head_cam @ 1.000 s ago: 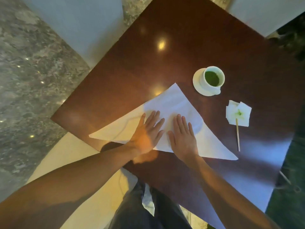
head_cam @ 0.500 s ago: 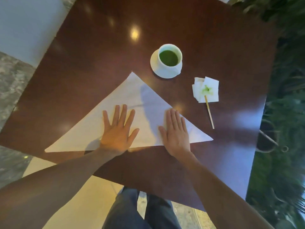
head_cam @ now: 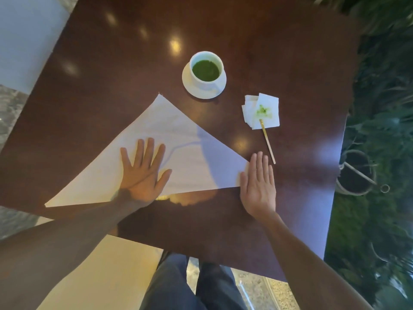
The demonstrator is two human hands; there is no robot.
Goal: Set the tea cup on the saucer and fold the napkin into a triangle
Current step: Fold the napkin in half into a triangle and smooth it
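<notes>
Pressing flat with fingers spread, the left hand [head_cam: 143, 173] pinned the napkin [head_cam: 178, 153] to the surface [head_cam: 111, 86], likely to set the crease. The napkin lay as a white triangle. The right hand [head_cam: 259, 184], fingers straight together, flattened its right corner. Beyond, the cup [head_cam: 206, 69] sat on its saucer [head_cam: 190, 86].

We have one view only, a wide-angle camera worn on the head, so no second view shares the scene. We look forward and steeply down, nearly straight onto the dark wooden table [head_cam: 279, 52], which fills most of the frame. Both forearms enter from the bottom corners, and our own legs show at the bottom centre. The view is close, at arm's reach. The lens bends the edges, where greenery on the right looks smeared.
</notes>
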